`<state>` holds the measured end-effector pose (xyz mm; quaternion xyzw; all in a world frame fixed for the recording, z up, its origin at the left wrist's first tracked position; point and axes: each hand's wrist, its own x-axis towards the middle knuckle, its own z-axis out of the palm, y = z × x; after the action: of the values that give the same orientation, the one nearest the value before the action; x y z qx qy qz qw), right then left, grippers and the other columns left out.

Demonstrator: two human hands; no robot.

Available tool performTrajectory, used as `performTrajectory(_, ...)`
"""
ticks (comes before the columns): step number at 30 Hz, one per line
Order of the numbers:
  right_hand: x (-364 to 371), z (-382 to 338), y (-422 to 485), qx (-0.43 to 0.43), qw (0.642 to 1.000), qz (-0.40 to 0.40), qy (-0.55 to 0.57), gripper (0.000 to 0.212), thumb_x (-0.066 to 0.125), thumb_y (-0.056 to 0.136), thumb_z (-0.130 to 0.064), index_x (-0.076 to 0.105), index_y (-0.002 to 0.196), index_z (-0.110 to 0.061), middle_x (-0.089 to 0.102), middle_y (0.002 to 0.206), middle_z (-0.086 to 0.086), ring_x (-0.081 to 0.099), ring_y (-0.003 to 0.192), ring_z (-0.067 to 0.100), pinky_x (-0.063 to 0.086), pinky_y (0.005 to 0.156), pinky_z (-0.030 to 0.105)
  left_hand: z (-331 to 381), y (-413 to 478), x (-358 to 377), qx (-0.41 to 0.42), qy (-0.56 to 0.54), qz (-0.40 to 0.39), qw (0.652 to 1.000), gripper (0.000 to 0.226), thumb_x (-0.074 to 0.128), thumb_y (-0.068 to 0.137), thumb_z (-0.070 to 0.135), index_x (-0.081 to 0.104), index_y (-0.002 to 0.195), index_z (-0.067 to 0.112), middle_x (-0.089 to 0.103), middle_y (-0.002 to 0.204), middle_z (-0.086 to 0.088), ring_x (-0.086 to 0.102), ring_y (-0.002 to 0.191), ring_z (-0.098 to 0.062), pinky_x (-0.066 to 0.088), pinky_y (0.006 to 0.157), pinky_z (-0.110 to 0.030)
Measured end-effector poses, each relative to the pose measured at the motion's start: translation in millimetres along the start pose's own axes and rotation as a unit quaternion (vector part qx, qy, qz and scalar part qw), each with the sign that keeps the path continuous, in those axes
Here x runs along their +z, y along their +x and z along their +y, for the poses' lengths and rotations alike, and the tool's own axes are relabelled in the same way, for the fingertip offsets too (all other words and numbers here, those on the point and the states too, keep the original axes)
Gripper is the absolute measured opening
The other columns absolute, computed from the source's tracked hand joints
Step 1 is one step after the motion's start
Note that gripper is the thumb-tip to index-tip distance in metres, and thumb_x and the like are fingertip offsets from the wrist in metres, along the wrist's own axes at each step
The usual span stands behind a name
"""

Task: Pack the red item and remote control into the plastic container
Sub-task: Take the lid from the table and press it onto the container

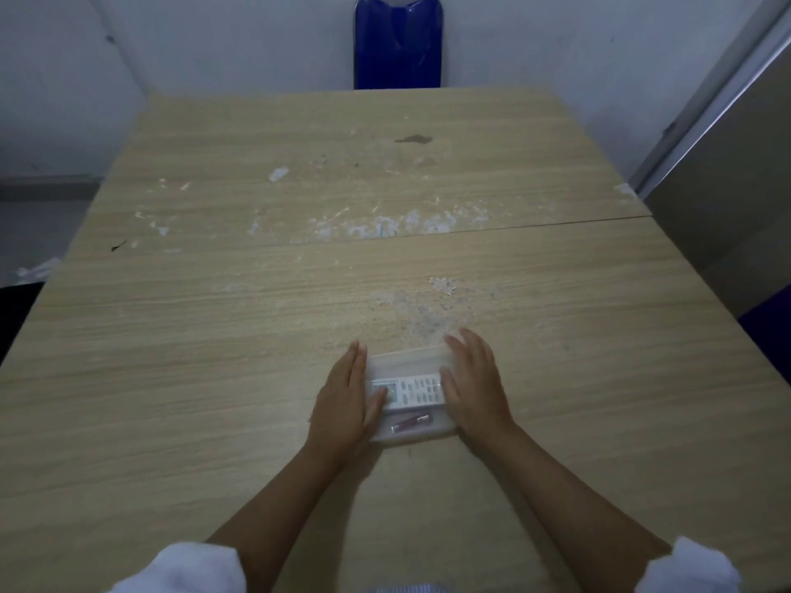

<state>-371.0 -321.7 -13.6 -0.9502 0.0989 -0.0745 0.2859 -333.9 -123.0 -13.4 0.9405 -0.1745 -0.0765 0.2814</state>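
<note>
white sleeves (188,567) nearest; blue chair (398,40) beyond scuffed table (214,336).

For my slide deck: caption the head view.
Both hands, left hand and right hand, flank a plastic container holding remote control and red item.

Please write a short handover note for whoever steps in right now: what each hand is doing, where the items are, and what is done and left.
Left hand: flat against the left end of the plastic container, thumb over the remote's screen end; not gripping anything.
Right hand: flat over the container's right end, palm down; also holding nothing.
Remote control: lying lengthwise inside the container.
Red item: inside too, along the near wall, beside the remote.
Container sits on the wooden table near its front edge.
Done: both items appear packed.
Left: probably only pressing the lid shut, if one is on; the blur hides that.
</note>
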Motion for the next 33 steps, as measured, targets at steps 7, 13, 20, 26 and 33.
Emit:
performTrajectory(7,-13.5,22.7,7.8,0.219,0.969,-0.006,0.111,0.019,0.056,0.088,-0.024,0.056,0.071,-0.018,0.059,0.071,0.001,0.055,0.068,0.019,0.037,0.061,0.025,7.5,-9.0,-2.7,-0.193,-0.162,0.094,0.963,0.012,0.054,0.087,0.016,0.060,0.094,0.008,0.067,0.085,-0.009,0.063,0.080,-0.028,0.048,0.067,-0.034)
performTrajectory(13,-22.1,30.1,19.0,0.241,0.951,-0.017,0.192,0.014,0.057,0.084,-0.017,0.058,0.070,-0.018,0.059,0.068,-0.003,0.054,0.068,0.016,0.041,0.059,0.027,20.7,11.5,-2.2,-0.207,-0.175,0.112,0.956,0.014,0.055,0.086,0.010,0.064,0.094,0.003,0.070,0.089,-0.015,0.057,0.077,-0.023,0.039,0.069,-0.027)
performTrajectory(20,-60.6,65.5,70.7,0.286,0.900,-0.051,0.324,0.044,0.045,0.082,-0.007,0.061,0.121,-0.020,0.067,0.114,0.007,0.065,0.097,0.027,0.053,0.069,0.032,67.9,83.0,3.3,-0.185,-0.167,0.116,0.962,0.022,0.053,0.086,0.010,0.065,0.102,0.000,0.071,0.098,-0.021,0.064,0.091,-0.033,0.047,0.078,-0.035)
performTrajectory(26,-110.7,123.4,141.6,0.280,0.922,0.030,0.267,0.037,0.049,0.085,-0.005,0.066,0.117,-0.012,0.070,0.107,0.006,0.063,0.083,0.019,0.049,0.060,0.019,133.6,166.4,28.4,-0.138,-0.171,0.075,0.973,0.037,0.053,0.083,0.005,0.061,0.120,0.007,0.072,0.091,-0.017,0.058,0.074,-0.021,0.040,0.070,-0.024)
performTrajectory(33,-144.9,195.3,207.5,0.296,0.922,0.097,0.228,0.035,0.046,0.086,-0.005,0.067,0.114,-0.008,0.070,0.111,0.013,0.066,0.086,0.027,0.057,0.078,0.040,188.6,233.8,71.4,-0.103,-0.193,-0.005,0.976,0.023,0.053,0.075,-0.002,0.067,0.092,0.004,0.068,0.077,-0.022,0.060,0.068,-0.030,0.040,0.061,-0.026)
